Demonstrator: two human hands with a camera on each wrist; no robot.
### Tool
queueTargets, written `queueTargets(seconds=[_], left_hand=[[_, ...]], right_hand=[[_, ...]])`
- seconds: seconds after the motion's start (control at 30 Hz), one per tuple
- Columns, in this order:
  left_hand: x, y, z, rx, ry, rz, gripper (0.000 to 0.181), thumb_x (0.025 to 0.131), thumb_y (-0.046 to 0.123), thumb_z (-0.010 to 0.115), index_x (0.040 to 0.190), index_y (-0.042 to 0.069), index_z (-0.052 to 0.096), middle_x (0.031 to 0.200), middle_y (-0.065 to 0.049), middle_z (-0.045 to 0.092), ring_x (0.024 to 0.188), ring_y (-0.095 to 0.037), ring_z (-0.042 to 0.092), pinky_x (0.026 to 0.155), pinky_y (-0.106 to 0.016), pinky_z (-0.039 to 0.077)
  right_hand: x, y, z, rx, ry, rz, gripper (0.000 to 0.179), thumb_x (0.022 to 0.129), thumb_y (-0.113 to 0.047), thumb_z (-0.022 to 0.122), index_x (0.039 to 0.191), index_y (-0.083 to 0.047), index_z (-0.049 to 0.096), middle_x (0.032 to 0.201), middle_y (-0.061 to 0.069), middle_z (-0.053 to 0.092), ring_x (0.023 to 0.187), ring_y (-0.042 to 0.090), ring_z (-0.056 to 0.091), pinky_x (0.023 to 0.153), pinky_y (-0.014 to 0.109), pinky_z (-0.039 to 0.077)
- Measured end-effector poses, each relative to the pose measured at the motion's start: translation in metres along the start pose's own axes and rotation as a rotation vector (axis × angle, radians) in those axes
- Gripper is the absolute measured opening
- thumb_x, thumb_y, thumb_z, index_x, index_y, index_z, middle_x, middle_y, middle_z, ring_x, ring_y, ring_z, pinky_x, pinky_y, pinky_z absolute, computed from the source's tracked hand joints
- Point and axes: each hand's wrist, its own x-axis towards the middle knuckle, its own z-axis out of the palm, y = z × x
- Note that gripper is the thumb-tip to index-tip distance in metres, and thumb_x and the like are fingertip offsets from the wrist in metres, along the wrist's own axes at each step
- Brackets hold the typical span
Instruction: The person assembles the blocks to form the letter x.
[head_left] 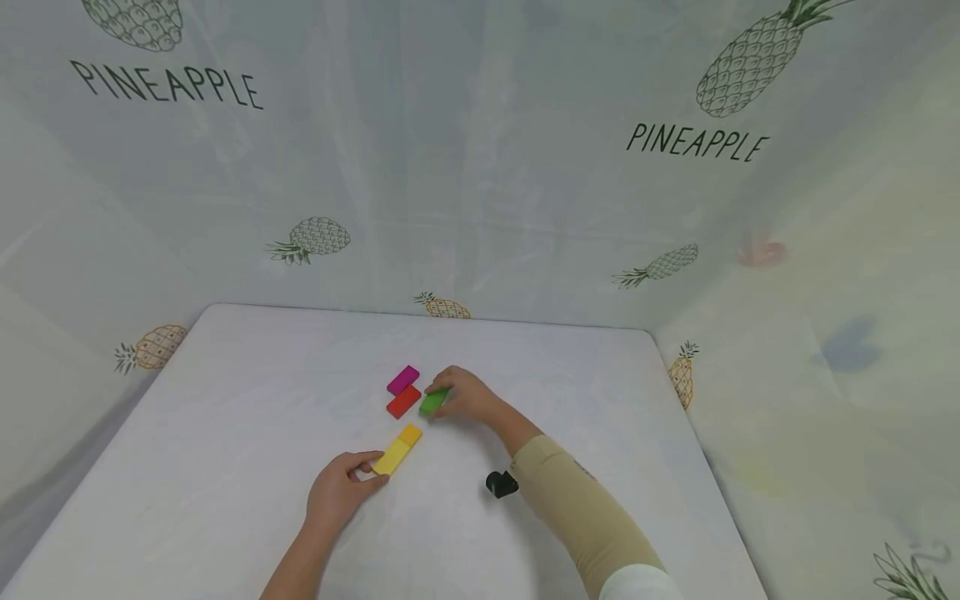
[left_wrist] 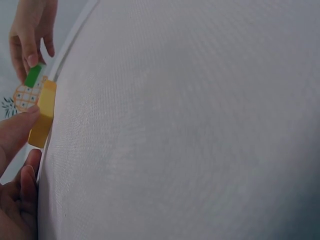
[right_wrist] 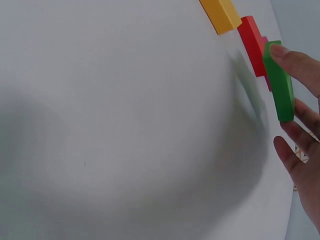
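Note:
My right hand (head_left: 467, 393) pinches a green block (right_wrist: 280, 82) between thumb and fingers, and the block's shadow falls on the table beside it. My left hand (head_left: 339, 492) holds the near end of a yellow block (head_left: 392, 458) between thumb and fingertips. A shorter-looking orange-yellow block (head_left: 410, 434) lines up with the far end of the yellow one. Beyond these lies a red block (head_left: 403, 402), with a magenta block (head_left: 403, 380) at its far side. In the right wrist view the green block partly covers the magenta one.
A small black object (head_left: 501, 484) is beside the right forearm, partly hidden by the sleeve (head_left: 585, 508). The white table (head_left: 247, 400) has its far edge against a hanging cloth (head_left: 480, 167) printed with pineapples.

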Motion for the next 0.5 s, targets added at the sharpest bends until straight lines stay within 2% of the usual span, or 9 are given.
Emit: queueTargets(seconds=[0.33, 0.5], left_hand=[[-0.001, 0.0, -0.001, -0.002, 0.005, -0.002, 0.04, 0.074, 0.022, 0.085, 0.113, 0.018, 0.075, 0.085, 0.005, 0.057, 0.069, -0.016, 0.046, 0.057, -0.027, 0.036], [-0.002, 0.001, -0.001, -0.004, -0.001, 0.009, 0.04, 0.075, 0.022, 0.085, 0.113, 0.018, 0.074, 0.085, 0.005, 0.057, 0.069, -0.016, 0.045, 0.057, -0.027, 0.036]], right_hand=[[-0.002, -0.002, 0.01, -0.003, -0.002, -0.027, 0.04, 0.076, -0.027, 0.085, 0.115, -0.023, 0.073, 0.121, -0.005, 0.055, 0.112, 0.013, 0.05, 0.099, 0.028, 0.041], [-0.004, -0.002, 0.015, 0.031, -0.001, -0.04, 0.039, 0.077, -0.027, 0.085, 0.114, -0.022, 0.074, 0.119, -0.005, 0.055, 0.111, 0.013, 0.05, 0.098, 0.028, 0.042]])
